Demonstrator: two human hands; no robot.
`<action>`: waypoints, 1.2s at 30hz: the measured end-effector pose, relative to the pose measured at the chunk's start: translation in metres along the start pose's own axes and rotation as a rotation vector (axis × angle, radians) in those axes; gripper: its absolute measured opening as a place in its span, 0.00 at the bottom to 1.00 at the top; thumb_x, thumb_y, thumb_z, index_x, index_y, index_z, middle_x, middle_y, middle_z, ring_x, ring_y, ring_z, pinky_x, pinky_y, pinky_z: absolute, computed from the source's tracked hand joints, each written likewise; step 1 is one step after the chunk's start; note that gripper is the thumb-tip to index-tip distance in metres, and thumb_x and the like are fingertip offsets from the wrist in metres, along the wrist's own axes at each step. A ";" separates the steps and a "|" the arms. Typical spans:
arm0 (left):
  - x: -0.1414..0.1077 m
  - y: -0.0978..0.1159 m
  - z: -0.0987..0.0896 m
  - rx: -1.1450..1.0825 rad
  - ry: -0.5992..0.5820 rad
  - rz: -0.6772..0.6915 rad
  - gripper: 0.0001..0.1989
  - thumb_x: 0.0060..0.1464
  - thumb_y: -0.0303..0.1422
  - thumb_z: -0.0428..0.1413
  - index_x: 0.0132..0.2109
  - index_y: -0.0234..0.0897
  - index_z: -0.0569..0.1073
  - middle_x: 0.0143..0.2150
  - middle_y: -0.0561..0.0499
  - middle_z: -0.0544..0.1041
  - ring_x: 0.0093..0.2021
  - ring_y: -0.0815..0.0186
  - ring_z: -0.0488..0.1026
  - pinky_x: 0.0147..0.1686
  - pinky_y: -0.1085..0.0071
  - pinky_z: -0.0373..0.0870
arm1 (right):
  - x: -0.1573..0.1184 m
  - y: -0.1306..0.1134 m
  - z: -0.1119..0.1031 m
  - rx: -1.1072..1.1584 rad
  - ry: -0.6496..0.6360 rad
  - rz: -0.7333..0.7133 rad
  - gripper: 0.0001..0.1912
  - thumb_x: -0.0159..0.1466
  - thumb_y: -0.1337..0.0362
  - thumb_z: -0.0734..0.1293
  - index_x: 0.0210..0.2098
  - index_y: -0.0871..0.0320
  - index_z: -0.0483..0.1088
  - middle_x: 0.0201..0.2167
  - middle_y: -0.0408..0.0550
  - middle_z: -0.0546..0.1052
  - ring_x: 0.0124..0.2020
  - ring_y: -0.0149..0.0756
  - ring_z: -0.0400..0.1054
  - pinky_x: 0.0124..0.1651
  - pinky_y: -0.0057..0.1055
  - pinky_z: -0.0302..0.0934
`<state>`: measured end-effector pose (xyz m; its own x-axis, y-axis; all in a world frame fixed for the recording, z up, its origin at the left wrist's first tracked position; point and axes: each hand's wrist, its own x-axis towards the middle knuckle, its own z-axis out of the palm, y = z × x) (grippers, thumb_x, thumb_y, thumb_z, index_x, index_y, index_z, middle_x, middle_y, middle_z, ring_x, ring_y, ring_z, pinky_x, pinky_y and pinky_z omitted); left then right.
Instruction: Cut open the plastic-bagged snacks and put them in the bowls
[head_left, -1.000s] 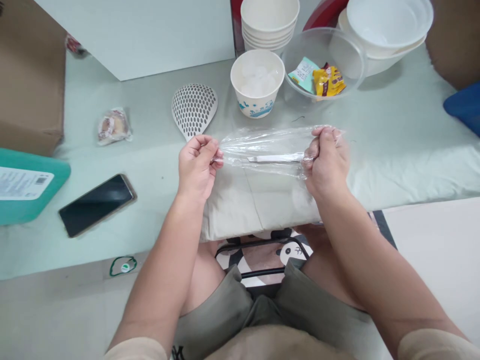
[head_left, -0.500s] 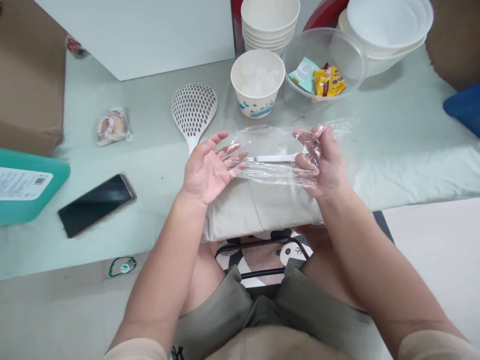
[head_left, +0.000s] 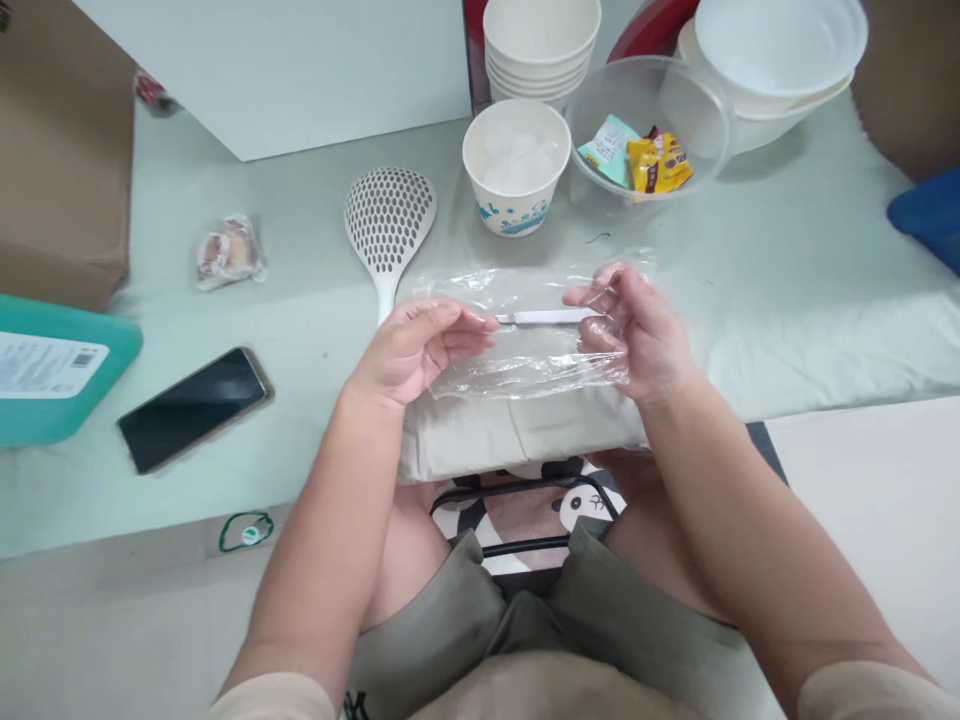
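A thin clear plastic bag [head_left: 517,375] stretches between my two hands above the table's front edge. My left hand [head_left: 424,345] is at the bag's left end, its fingers stretched out to the right and the thumb above them; whether they are inside the bag cannot be made out. Film covers the bent fingers of my right hand [head_left: 637,325], which grips the right end. Through the plastic shows a slim utensil with a white handle [head_left: 551,317]; its metal-looking tip is partly hidden by my left fingers. A white slotted skimmer [head_left: 390,220] lies behind my left hand.
A paper cup [head_left: 517,165] with whitish translucent lumps stands beyond the bag, before stacked cups [head_left: 540,40]. Beside it, a clear bowl [head_left: 649,75] holds small packets; white bowls [head_left: 780,50] stand behind. At left are a phone [head_left: 196,408], a wrapped snack [head_left: 229,252] and a green container [head_left: 67,370].
My left hand has shifted slightly left and down, its fingers drawn closer together. My right hand has moved a little left. The bag now spreads further left, around my left hand.
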<state>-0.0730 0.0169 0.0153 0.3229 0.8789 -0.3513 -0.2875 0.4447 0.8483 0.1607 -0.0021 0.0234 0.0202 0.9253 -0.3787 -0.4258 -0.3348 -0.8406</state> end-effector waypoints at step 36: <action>0.015 -0.005 -0.019 0.068 0.222 0.600 0.15 0.43 0.45 0.75 0.37 0.49 0.83 0.38 0.56 0.84 0.42 0.67 0.82 0.47 0.71 0.80 | 0.029 0.031 -0.043 -1.011 0.090 -0.882 0.21 0.63 0.61 0.70 0.56 0.50 0.70 0.33 0.44 0.71 0.34 0.38 0.68 0.42 0.40 0.69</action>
<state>-0.0840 0.0316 -0.0017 -0.0731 0.9895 0.1245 -0.2999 -0.1408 0.9435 0.1874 0.0072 -0.0302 0.0151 0.8968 0.4421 0.6091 0.3424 -0.7154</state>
